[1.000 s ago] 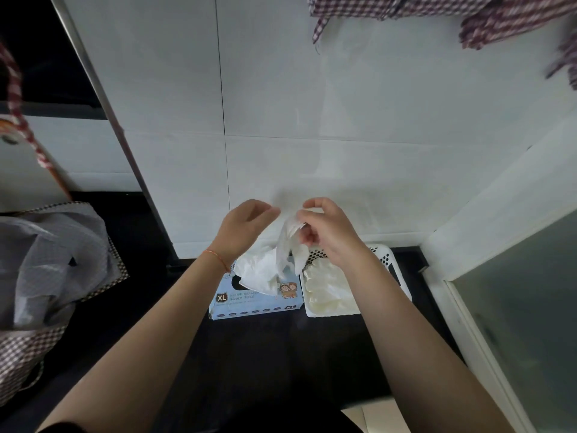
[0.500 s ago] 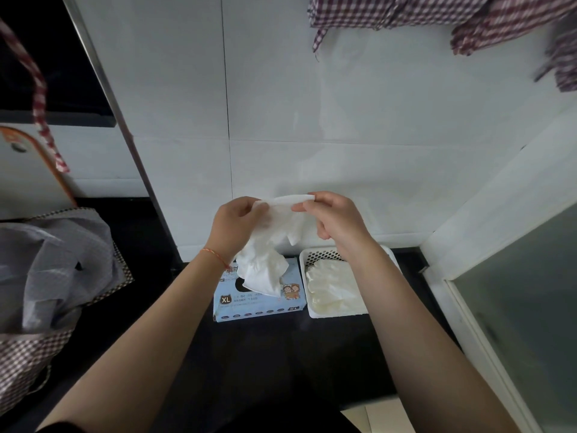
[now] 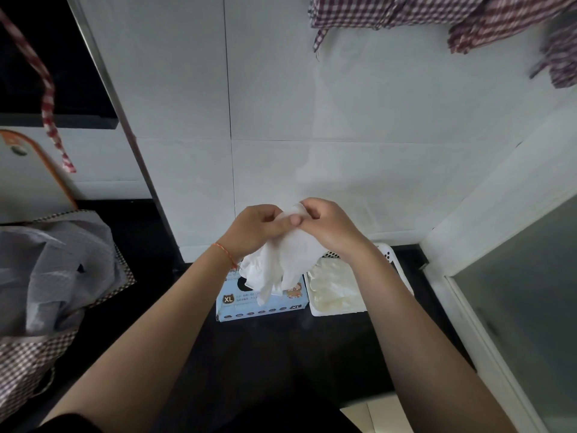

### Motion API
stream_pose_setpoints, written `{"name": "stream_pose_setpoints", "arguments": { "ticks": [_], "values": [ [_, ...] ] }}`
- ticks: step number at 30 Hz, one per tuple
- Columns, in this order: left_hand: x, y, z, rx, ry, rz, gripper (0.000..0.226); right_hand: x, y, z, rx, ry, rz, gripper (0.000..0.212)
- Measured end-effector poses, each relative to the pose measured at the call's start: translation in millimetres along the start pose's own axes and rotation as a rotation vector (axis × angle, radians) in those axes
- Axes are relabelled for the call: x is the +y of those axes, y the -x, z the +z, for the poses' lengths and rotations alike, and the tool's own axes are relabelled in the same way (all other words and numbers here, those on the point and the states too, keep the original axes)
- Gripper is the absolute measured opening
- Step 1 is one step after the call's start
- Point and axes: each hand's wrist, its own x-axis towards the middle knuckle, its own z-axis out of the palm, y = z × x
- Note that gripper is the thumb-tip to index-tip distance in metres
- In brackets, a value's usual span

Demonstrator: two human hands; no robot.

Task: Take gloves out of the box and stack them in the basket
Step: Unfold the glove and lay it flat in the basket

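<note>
A white glove (image 3: 282, 264), thin and crumpled, hangs in the air above the counter, its fingers drooping over the top of the box. Its upper edge is pinched between both hands, which meet just above it. The left hand (image 3: 257, 228) curls its fingers round the glove's left side, thumb pressed on the material; a thin orange cord circles that wrist. The right hand (image 3: 327, 226) pinches the same edge from the right, fingers bent over the fold, and touches the left hand at the thumb.

Directly beneath the hanging glove lies the glove box (image 3: 260, 303), pale blue, lying flat, with an "XL" mark at its near left corner and a dark opening on its top face partly hidden by the glove. Just beside the box, to its right and touching or nearly touching it, sits the basket (image 3: 395, 264), white with a perforated wall. Inside it rest stacked gloves (image 3: 335, 290), flat and pale; the right forearm crosses over the basket's right half.

Box and basket stand on a dark counter (image 3: 281, 354) against a white tiled wall (image 3: 343, 120). At far left a checked bag (image 3: 37, 348) holds grey cloth (image 3: 53, 264). Checked fabric (image 3: 437, 17) hangs at the upper right, and a frosted glass panel (image 3: 524, 307) borders the right edge.
</note>
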Motion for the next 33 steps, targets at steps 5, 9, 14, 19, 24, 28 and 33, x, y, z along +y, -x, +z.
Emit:
{"name": "stream_pose_setpoints", "arguments": {
  "ticks": [5,9,14,19,24,28,33],
  "values": [
    [-12,-1,-6,-0.040,-0.074,-0.032,0.036,8,-1,-9,0.134,-0.150,0.020,0.004],
    [-18,-4,-4,-0.058,-0.157,-0.069,0.034,8,-3,-18,0.266,-0.176,-0.034,0.004],
    [-35,-11,3,-0.036,-0.131,-0.144,0.040,15,-4,-28,0.405,-0.138,-0.046,0.009],
    [-45,-13,16,-0.112,0.075,-0.178,0.025,41,-1,-36,0.437,-0.123,0.046,0.012],
    [-62,-32,38,-0.173,0.147,-0.248,0.019,78,-6,-46,0.462,-0.204,0.183,0.013],
    [-96,-51,82,-0.232,-0.159,-0.351,0.024,145,-7,-42,0.347,-0.048,0.348,0.016],
    [-123,-83,130,-0.352,-0.515,-0.374,0.031,222,-8,-46,0.230,0.092,0.428,0.018]
  ]
}}
